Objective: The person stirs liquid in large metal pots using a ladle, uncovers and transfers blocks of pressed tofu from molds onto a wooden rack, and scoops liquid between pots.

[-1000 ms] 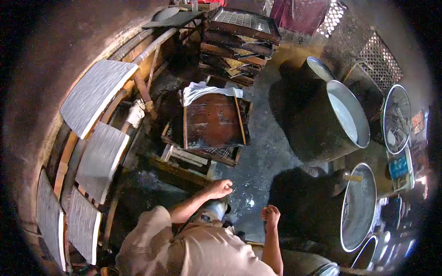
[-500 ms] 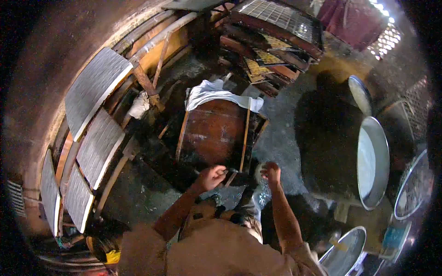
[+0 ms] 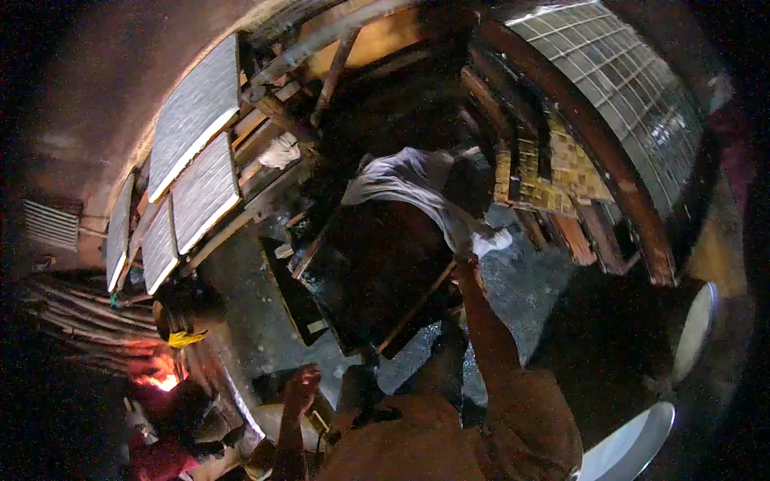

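A white cloth (image 3: 393,178) lies bunched over the far end of a dark low wooden table or board (image 3: 385,256). Its right corner trails down to my right hand (image 3: 467,276), whose fingers are closed there, beside the upper end of a thin wooden strip (image 3: 417,309). Shadow partly hides these fingers. My left hand (image 3: 301,388) is raised low in the view, near my body and away from the table, with its fingers curled. Whether anything small is inside it is too dark to make out.
Textured light sheets (image 3: 196,120) lean on a rack at left. Stacked wooden frames, one with a wire grid (image 3: 618,80), stand at right. Metal basins (image 3: 634,445) are at lower right. A fire (image 3: 167,381) glows at lower left, near another person's red clothing (image 3: 160,461).
The view has turned right and dipped. My right hand has reached forward to the cloth's corner. My left hand has left the table's near edge and drawn back toward my body.
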`<state>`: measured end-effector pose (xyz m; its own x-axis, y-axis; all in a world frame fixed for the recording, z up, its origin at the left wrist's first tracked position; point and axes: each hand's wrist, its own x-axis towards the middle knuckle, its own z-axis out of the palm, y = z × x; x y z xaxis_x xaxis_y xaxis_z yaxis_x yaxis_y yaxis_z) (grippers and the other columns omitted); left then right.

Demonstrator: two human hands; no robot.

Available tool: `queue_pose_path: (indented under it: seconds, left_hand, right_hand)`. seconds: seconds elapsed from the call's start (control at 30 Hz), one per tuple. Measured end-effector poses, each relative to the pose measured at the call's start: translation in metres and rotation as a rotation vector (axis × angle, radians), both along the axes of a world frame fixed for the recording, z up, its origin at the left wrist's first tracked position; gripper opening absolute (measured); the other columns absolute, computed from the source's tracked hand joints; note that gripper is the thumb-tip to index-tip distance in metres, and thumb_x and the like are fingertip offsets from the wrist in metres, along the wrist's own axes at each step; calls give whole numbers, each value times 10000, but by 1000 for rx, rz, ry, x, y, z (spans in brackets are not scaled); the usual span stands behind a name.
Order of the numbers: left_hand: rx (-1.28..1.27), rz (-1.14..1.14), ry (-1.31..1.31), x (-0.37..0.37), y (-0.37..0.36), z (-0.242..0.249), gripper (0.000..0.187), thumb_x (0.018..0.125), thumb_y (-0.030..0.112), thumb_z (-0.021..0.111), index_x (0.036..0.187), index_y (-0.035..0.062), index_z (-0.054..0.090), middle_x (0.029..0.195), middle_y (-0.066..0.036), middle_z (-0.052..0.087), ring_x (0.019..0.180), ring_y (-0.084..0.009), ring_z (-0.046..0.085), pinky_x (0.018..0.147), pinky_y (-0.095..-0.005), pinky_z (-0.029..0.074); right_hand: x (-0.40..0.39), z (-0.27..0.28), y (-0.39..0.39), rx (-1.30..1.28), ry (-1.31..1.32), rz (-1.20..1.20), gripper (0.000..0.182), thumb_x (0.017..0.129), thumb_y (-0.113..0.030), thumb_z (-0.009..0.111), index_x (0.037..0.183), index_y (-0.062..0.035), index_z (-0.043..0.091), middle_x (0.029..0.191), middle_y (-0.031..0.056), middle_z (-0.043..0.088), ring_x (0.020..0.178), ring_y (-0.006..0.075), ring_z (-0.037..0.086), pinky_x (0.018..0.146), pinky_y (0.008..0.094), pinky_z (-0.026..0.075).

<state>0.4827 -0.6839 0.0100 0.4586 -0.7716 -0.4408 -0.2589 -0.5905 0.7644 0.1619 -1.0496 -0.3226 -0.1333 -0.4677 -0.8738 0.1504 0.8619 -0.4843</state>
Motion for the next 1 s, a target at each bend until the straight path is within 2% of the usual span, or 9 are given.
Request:
queue_pose_path:
  seconds: [0.03, 0.1, 0.23, 0.33, 0.4, 0.43, 0.53, 0.73, 1.0]
  left_hand:
    - [-105, 50, 98, -20, -1, -13, 318, 865, 246, 590, 1092, 24, 567, 1030, -102, 619, 939, -208, 599, 796, -352, 479]
    - [-79, -22, 43, -59, -33, -8, 332, 865, 255, 590, 1101, 23, 560, 1036, -116, 617, 944, -222, 602, 808, -351, 477]
    - [324, -180, -41, -114, -169, 58, 366, 873, 266, 566, 1156, 37, 527, 1068, -138, 602, 972, -300, 590, 848, -365, 467]
    - [12, -558, -445, -115, -181, -59, 452, 846, 188, 595, 1251, 55, 445, 1151, -138, 558, 1074, -290, 530, 908, -360, 432]
    - [-260, -171, 451, -156, -222, -133, 664, 775, 160, 673, 1336, 41, 338, 1261, -178, 462, 1155, -286, 463, 961, -358, 399]
    - [-446, -497, -84, -175, -280, -54, 787, 733, 186, 718, 1361, 13, 277, 1277, -210, 426, 1117, -316, 484, 970, -361, 396]
    - [-526, -556, 58, -227, -374, -17, 956, 648, 235, 789, 1379, 6, 219, 1225, -217, 464, 1100, -327, 496, 940, -404, 412]
    - [-865, -432, -320, -248, -458, 123, 322, 704, 85, 580, 1012, -3, 542, 864, -243, 606, 810, -396, 591, 676, -473, 465]
    - [-890, -367, 160, -177, -439, 359, 389, 744, -9, 497, 1131, -42, 522, 917, -197, 631, 723, -253, 655, 615, -327, 547]
  right_hand:
    - [2, -7, -25, 123, 128, 1, 402, 780, -359, 651, 1047, -79, 541, 949, 125, 560, 703, 253, 592, 510, 386, 523]
    - [8, -64, -66, 245, 425, 1115, 442, 815, -430, 593, 1067, -73, 526, 902, 159, 568, 703, 260, 597, 515, 411, 538]
    - [-36, 7, -49, -393, 392, 697, 430, 866, -425, 537, 1091, -62, 493, 900, 148, 592, 791, 262, 620, 613, 413, 519]
    - [-76, 60, -70, -657, 183, 639, 340, 897, -383, 506, 995, -59, 532, 936, 121, 593, 801, 253, 593, 698, 382, 460]
    - [-93, 139, -72, -877, 170, 566, 289, 900, -328, 511, 968, -48, 532, 878, 88, 561, 760, 210, 551, 667, 347, 435]
    - [-96, 191, -71, -1008, 176, 535, 264, 902, -301, 514, 955, -43, 532, 849, 71, 545, 739, 188, 529, 651, 329, 422]
    - [-83, 369, -62, -1463, 273, 534, 193, 907, -219, 521, 914, -27, 532, 762, 21, 497, 678, 123, 465, 604, 277, 385]
    - [-78, 571, -9, -1389, 161, 389, 115, 888, -117, 554, 948, -21, 573, 814, 6, 577, 786, 97, 527, 705, 236, 438]
    - [-84, 386, 4, -1293, 470, 500, 888, 663, -208, 798, 1355, -43, 266, 1218, 169, 425, 1118, 251, 444, 793, 333, 473]
